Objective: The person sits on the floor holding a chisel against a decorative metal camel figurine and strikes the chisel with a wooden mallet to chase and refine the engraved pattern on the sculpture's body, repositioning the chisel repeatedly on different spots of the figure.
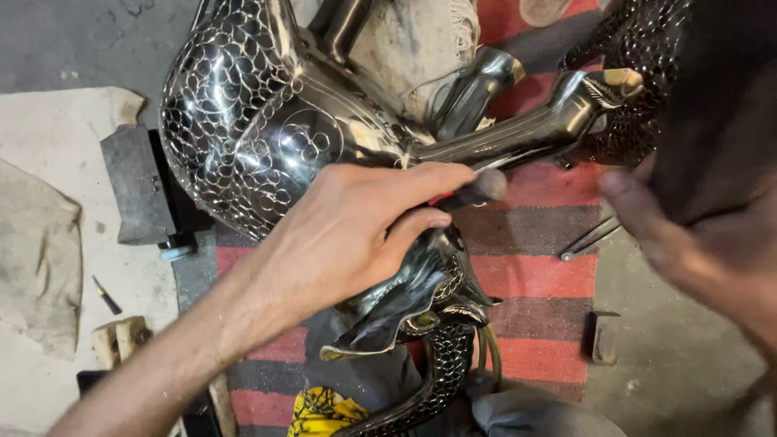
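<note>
A polished metal horse [267, 121] lies across a striped rug [534, 275] of red and grey bands. Its body is dark, mirror-bright steel, chased all over with small scale-like loops and circles; the legs [518, 133] stretch smooth and tubular to the far right, ending in a brass-tipped hoof [623, 78]. Nearer, a curved, flared part with scaled edging [421, 307] bends down toward the near edge.

The left hand [356, 226] rests on the horse's middle, fingers curled around a thin tool [477, 188] with a dark grip and a blurred grey tip, which points right, just beside the leg. The right hand [688, 243] is blurred at the right edge; its thumb sticks up, and whether it grips anything cannot be told.

To the left, on pale floor, lie a grey metal block [133, 186], a crumpled cloth [36, 259], a small chisel [105, 295] and a wooden block [121, 338]. On the right, a thin pair of tongs [589, 239] lies across the rug's edge, with a small dark block [604, 336] nearer. A yellow-and-black rag [320, 413] sits at the near edge. The rug to the right of the left hand is open; the left side is crowded by the horse's body.
</note>
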A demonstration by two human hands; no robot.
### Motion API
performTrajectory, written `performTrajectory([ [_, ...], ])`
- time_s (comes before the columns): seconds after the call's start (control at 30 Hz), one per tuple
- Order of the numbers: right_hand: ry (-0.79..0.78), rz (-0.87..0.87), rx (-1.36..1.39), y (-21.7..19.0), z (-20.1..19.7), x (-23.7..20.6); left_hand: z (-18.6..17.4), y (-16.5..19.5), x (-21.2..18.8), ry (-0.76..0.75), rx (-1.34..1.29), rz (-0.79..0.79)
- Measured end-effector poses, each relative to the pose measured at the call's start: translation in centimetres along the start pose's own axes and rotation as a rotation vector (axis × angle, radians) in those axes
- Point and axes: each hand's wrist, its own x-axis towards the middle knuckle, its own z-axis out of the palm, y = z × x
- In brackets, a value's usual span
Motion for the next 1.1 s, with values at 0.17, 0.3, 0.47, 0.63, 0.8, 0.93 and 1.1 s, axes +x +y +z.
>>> performTrajectory([
  [0.17, 0.155, -0.117, 0.109, 2.5, 2.1, -3.1, -0.9, -0.2, 1.9, -0.249, 0.050, -0.022],
  [0.3, 0.226, -0.053, 0.201, 4.2, 6.3, -5.4, -1.2, -0.1, 3.4, -0.375, -0.004, 0.025],
  [0.47, 0.307, 0.045, 0.268, 4.7, 9.5, -8.5, -1.5, 0.1, 4.4, -0.497, -0.006, 0.000],
  [0.63, 0.350, -0.009, -0.138, 5.2, 12.0, -8.2, -1.8, 1.3, 5.6, -0.532, 0.206, 0.147],
  [0.8, 0.414, 0.010, 0.229, 5.3, 12.8, -8.2, -2.6, 3.1, 5.8, -0.730, 0.118, -0.205],
  [0.93, 0.214, 0.304, 0.625, 5.0, 11.2, -7.8, -2.2, 2.8, 2.6, -0.230, -0.184, -0.258],
  [1.1, 0.085, 0.027, 1.282, 4.4, 8.2, -4.4, -0.2, 0.6, -0.8, 0.050, -0.176, -0.395],
])
